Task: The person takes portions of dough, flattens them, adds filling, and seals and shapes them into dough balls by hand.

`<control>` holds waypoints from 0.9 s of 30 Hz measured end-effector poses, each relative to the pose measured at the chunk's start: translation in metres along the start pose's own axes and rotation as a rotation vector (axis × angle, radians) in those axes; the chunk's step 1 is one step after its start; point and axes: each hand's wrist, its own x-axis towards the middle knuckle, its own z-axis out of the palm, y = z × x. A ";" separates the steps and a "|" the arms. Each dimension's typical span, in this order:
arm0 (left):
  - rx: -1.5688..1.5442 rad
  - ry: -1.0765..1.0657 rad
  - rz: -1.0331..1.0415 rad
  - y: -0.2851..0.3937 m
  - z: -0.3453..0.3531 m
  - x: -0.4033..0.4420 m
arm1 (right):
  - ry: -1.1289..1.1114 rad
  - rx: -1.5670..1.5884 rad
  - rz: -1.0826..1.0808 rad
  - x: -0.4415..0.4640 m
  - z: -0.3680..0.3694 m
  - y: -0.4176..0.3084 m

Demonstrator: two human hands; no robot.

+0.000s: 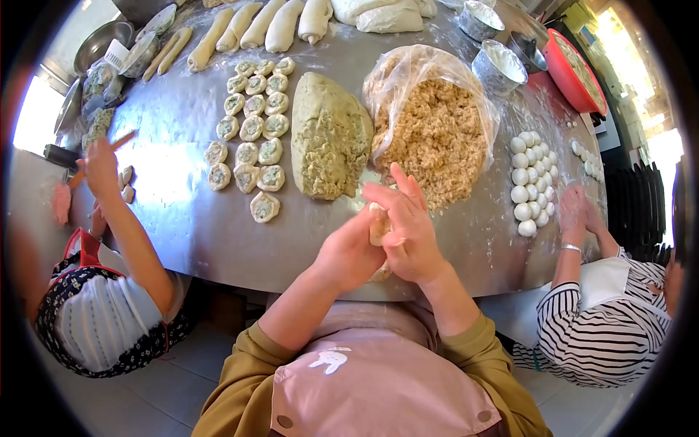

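Note:
A small piece of dough point(378, 224) is cupped between my two hands near the table's front edge. My left hand point(351, 249) curls around it from the left. The fingers of my right hand point(409, 234) press on it from the right, with some fingertips raised. Another bit of pale dough point(381, 272) shows partly below my wrists. Just beyond my hands lie a large greenish mound of filling point(328, 138) and a brown crumbly filling point(444, 138) in a clear plastic bag point(399, 69). Filled dough pieces point(252, 128) stand in rows to the left.
Dough rolls point(284, 26) and a big dough slab point(382, 16) lie at the back. Round dough balls point(531, 178) sit right, beside a co-worker's hands point(574, 211). A co-worker on the left holds a stick point(124, 140). Floury metal containers point(499, 67) and a red basin point(575, 71) stand back right.

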 end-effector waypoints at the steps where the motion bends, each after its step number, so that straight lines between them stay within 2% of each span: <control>1: -0.056 -0.050 -0.020 0.003 0.006 0.000 | -0.005 0.095 0.042 0.001 -0.003 -0.002; 3: -0.069 -0.022 -0.010 0.003 0.006 0.002 | 0.148 0.446 0.121 -0.007 0.007 -0.003; 5: -0.034 0.065 -0.010 0.002 0.011 0.003 | 0.189 0.445 0.130 -0.010 0.008 -0.003; 7: 0.054 0.207 -0.029 0.003 0.024 0.002 | 0.123 0.090 0.066 -0.009 0.002 -0.001; 10: 0.154 0.211 -0.011 -0.005 0.008 0.000 | 0.068 -0.210 -0.055 -0.010 0.005 -0.001; 11: 0.105 0.158 -0.002 -0.007 0.001 0.001 | 0.096 -0.211 -0.050 -0.010 0.007 -0.003; 14: 0.256 0.224 0.047 -0.011 -0.004 0.007 | 0.188 -0.218 -0.047 -0.006 0.016 -0.009; 17: 0.189 0.247 0.055 -0.011 0.015 0.003 | 0.307 0.118 0.078 -0.011 0.027 0.001; 20: 0.136 0.097 0.304 -0.021 0.025 0.004 | 0.495 0.709 0.496 -0.003 0.022 -0.008; 21: 0.628 0.071 0.443 -0.020 0.018 0.006 | 0.458 0.943 0.650 0.000 0.015 -0.017; 24: 0.889 0.016 0.529 -0.015 0.006 0.001 | 0.426 0.814 0.340 -0.003 0.022 -0.020; 25: 0.887 0.080 0.582 -0.018 0.003 0.000 | 0.332 0.879 0.306 -0.004 0.017 -0.028; 27: 1.124 0.082 0.773 -0.011 -0.001 0.002 | 0.257 0.787 0.287 -0.006 0.017 -0.035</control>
